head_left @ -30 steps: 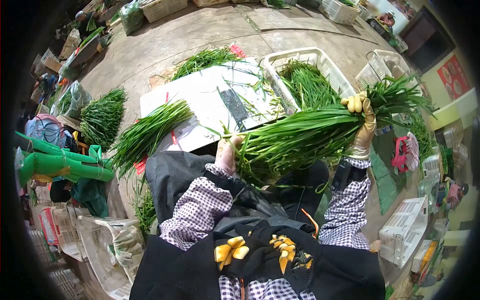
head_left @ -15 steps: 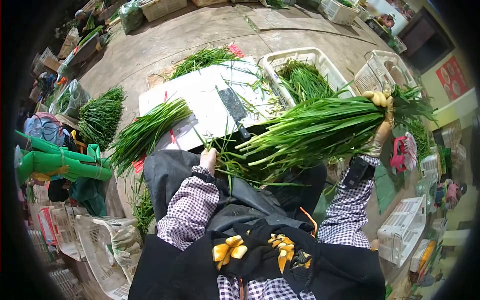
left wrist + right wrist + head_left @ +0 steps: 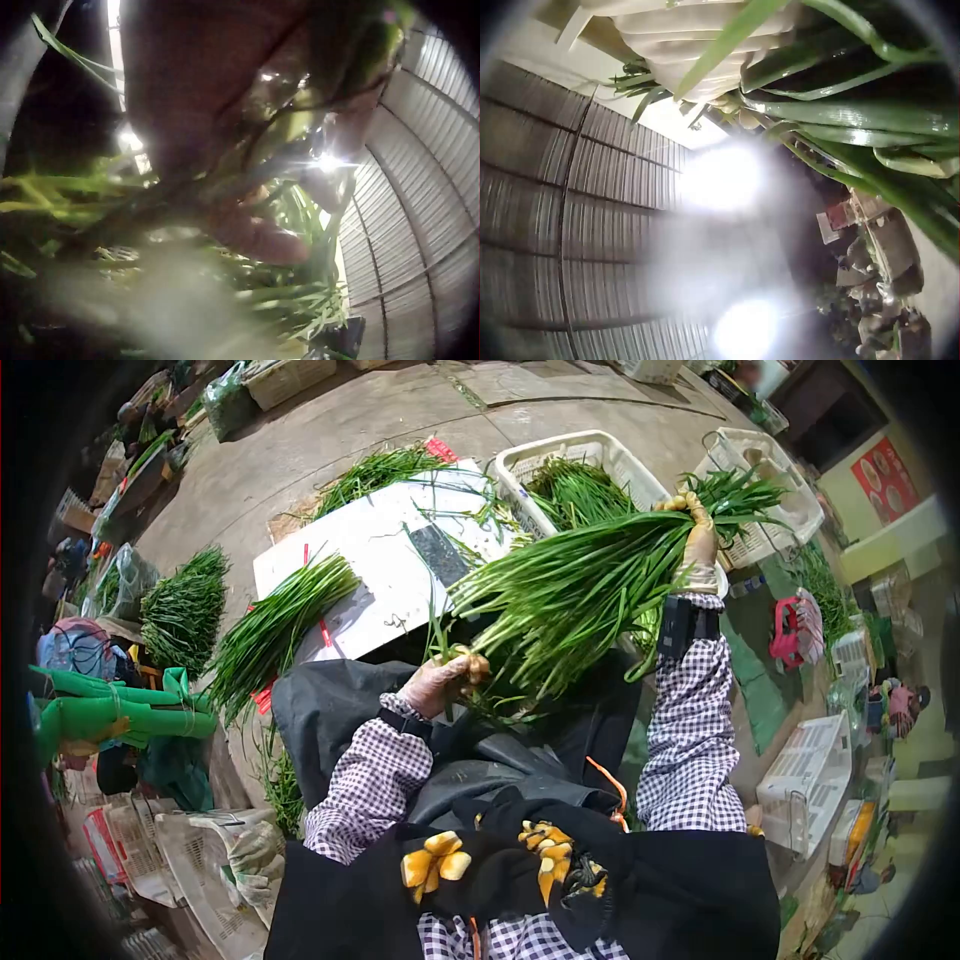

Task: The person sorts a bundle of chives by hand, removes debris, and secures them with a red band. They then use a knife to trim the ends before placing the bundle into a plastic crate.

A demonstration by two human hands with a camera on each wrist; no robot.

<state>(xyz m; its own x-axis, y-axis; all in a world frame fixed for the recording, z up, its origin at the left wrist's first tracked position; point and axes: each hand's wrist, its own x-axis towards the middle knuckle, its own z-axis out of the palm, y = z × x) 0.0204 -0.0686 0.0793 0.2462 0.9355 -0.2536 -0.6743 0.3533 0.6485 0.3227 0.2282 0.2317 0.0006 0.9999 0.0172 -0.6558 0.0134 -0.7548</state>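
My gloved right hand (image 3: 697, 535) grips a big bunch of long green chives (image 3: 590, 575) near its leafy end, out to the right over my lap. The bunch's pale stalk ends fan out toward the left. Below those ends my left hand (image 3: 440, 682), in a thin clear glove, has its fingers curled round a few loose chive leaves (image 3: 437, 640). Blurred stalks and a fingertip (image 3: 266, 241) fill the left wrist view. Seen from the right wrist, broad green leaves (image 3: 855, 112) pass beside the pale glove (image 3: 697, 41).
In front stands a white board (image 3: 385, 610) bearing a dark-bladed cleaver (image 3: 437, 555), scraps and another chive bunch (image 3: 290, 605). A white crate (image 3: 648, 485) of chives is beyond it to the right. More chives (image 3: 185, 600) lie on the floor at left, near green rolls (image 3: 130, 705).
My left hand first moved left from the bunch's stalk ends with loose leaves, then back right beneath them. The right hand swung the bunch outward, then up and back left.
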